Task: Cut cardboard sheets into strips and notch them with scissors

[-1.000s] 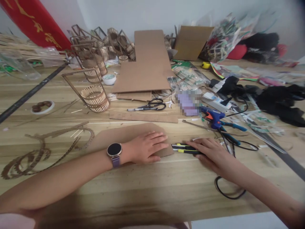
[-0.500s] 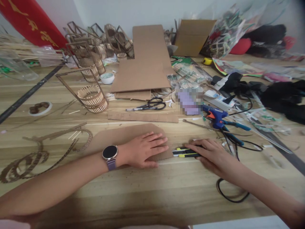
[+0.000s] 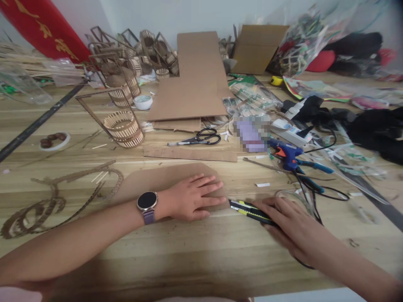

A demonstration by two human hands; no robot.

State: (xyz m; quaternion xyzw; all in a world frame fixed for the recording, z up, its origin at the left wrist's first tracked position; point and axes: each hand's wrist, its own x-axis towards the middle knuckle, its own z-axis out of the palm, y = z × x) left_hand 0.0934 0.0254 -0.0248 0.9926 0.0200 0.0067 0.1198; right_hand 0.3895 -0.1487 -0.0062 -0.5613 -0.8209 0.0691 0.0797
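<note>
My left hand (image 3: pixel 197 196) lies flat with spread fingers on a piece of brown cardboard (image 3: pixel 151 178), pressing it to the wooden table (image 3: pixel 176 256). A watch with a purple strap is on that wrist. In my right hand (image 3: pixel 288 222) is a yellow and black utility knife (image 3: pixel 252 211), its blade pointing left near the cardboard's right end. Behind the cardboard lie a long cardboard strip (image 3: pixel 190 154) and black-handled scissors (image 3: pixel 201 137).
A blue glue gun (image 3: pixel 288 155) with a black cord lies to the right. Small slatted baskets (image 3: pixel 124 130) stand at the left and back. Curled cardboard strips (image 3: pixel 53 201) are at the left. A large cardboard sheet (image 3: pixel 192 92) and a carton (image 3: pixel 260 50) stand farther back.
My right hand has drawn slightly right and toward me with the utility knife, which is now more angled. A small white scrap shows where the hand was. My left hand stays on the cardboard.
</note>
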